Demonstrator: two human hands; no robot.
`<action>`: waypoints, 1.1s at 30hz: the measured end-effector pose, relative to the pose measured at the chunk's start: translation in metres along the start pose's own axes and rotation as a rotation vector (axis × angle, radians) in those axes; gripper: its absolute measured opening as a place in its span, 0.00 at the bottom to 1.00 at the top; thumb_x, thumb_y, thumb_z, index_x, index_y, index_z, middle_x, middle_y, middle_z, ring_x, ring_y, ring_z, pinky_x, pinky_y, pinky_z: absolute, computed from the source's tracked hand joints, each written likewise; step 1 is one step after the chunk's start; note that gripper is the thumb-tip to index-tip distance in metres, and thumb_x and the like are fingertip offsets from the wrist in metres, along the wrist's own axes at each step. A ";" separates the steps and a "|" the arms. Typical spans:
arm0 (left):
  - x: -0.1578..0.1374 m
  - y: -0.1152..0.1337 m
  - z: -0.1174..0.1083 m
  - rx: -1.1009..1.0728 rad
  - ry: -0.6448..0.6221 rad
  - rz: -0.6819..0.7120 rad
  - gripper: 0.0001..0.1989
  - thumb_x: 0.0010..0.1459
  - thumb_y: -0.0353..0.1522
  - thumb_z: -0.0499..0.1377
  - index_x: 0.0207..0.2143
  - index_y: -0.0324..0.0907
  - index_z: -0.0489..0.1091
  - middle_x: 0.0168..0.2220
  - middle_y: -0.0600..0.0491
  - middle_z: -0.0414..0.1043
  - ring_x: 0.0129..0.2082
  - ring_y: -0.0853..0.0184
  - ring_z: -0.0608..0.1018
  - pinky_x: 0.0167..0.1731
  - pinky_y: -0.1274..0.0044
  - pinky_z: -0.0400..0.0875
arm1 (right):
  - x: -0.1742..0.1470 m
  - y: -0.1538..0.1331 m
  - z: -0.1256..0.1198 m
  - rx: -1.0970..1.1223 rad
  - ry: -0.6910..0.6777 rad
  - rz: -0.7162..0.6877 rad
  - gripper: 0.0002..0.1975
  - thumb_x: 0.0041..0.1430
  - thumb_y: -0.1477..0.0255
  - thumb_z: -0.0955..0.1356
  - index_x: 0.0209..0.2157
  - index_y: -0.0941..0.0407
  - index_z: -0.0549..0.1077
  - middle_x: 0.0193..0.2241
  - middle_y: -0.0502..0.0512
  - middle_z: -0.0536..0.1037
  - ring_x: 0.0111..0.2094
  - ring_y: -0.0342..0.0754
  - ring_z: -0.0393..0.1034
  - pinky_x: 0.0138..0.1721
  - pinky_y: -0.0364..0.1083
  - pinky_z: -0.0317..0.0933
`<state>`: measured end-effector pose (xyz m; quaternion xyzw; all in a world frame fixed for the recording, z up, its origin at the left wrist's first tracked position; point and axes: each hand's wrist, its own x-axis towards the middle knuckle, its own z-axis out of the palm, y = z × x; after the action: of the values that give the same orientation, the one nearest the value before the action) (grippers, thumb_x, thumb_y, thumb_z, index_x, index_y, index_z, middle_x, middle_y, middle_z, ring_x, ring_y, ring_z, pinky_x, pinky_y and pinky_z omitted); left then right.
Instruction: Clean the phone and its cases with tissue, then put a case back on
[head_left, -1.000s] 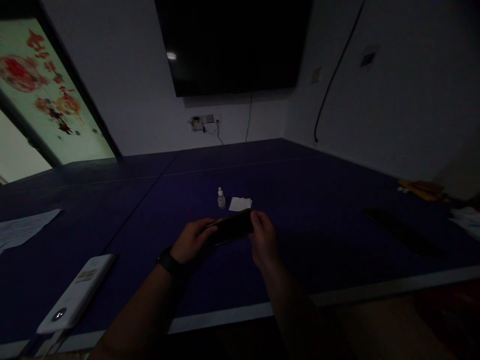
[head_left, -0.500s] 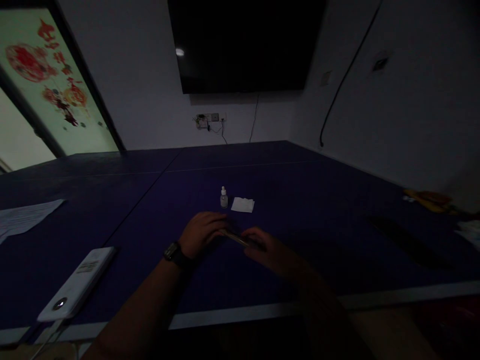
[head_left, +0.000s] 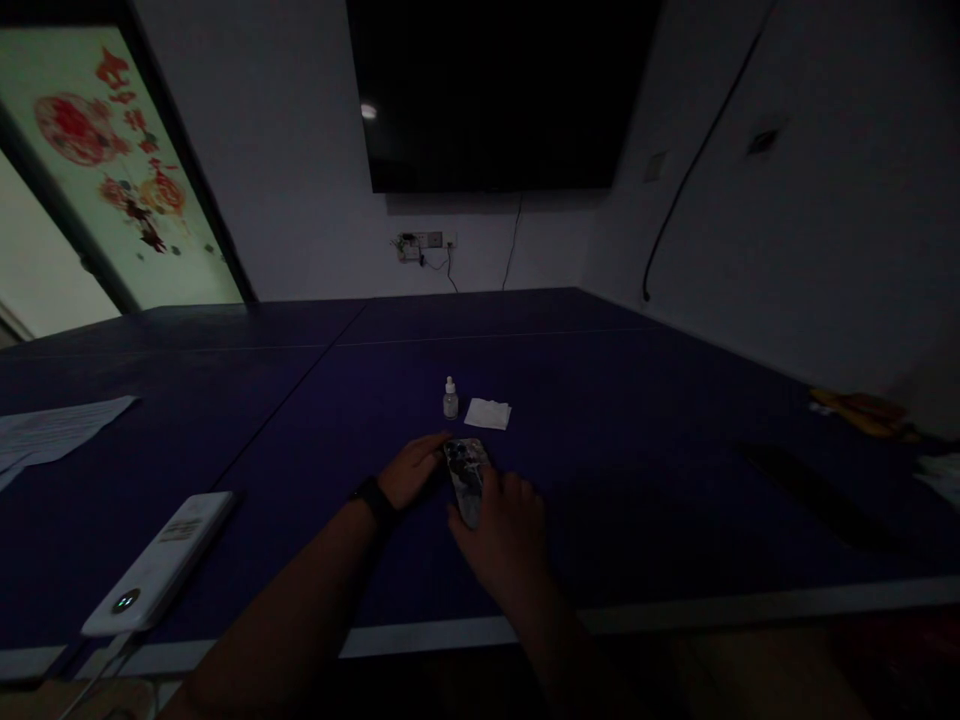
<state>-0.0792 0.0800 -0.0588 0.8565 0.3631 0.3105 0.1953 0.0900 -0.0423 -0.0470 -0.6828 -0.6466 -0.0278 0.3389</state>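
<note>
A mobile phone (head_left: 466, 472) in a patterned grey and dark case shows its back, with the camera lenses at the upper left. My right hand (head_left: 504, 525) grips its lower right part, thumb along the near left edge and fingers over the right side. Beside its upper left edge is my left hand (head_left: 411, 470), wearing a dark watch (head_left: 373, 500). Those fingers stretch out towards the phone's top corner; whether they touch it is hard to tell in the dim light. Just beyond stand a small white-capped dropper bottle (head_left: 450, 400) and a folded white tissue (head_left: 488, 413).
A white power bank (head_left: 159, 562) with a lit display and a cable lies at the left front. Paper sheets (head_left: 60, 430) are behind it. On the right are a dark flat object (head_left: 814, 495) and a yellow item (head_left: 862, 410). The blue table (head_left: 600, 390) reaches the wall.
The phone has turned from edge-on to showing its back. My right hand has shifted left and nearer, over its lower part. My left fingers have straightened and eased off its edge.
</note>
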 end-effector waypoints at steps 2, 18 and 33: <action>0.001 0.000 0.001 0.044 -0.032 -0.007 0.26 0.70 0.36 0.42 0.64 0.37 0.66 0.65 0.43 0.66 0.68 0.59 0.65 0.68 0.59 0.57 | -0.003 -0.006 0.003 -0.064 -0.016 0.002 0.29 0.53 0.58 0.74 0.54 0.56 0.71 0.41 0.69 0.75 0.44 0.66 0.67 0.46 0.61 0.57; 0.006 0.009 0.010 0.481 -0.189 -0.074 0.31 0.68 0.33 0.43 0.70 0.32 0.51 0.72 0.41 0.51 0.75 0.56 0.43 0.71 0.57 0.39 | -0.005 -0.006 0.003 -0.188 -0.186 0.005 0.37 0.62 0.46 0.66 0.63 0.57 0.66 0.51 0.71 0.72 0.51 0.66 0.67 0.51 0.59 0.59; -0.003 -0.045 -0.034 0.698 -0.049 -0.550 0.32 0.71 0.43 0.39 0.70 0.38 0.56 0.71 0.39 0.54 0.73 0.46 0.53 0.65 0.47 0.51 | 0.152 0.138 0.016 -0.320 -0.222 -0.140 0.22 0.71 0.64 0.65 0.62 0.56 0.67 0.64 0.64 0.67 0.63 0.58 0.63 0.62 0.59 0.59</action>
<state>-0.1263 0.1107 -0.0605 0.7498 0.6558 0.0856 -0.0217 0.2327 0.1063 -0.0458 -0.6801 -0.7133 -0.0785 0.1498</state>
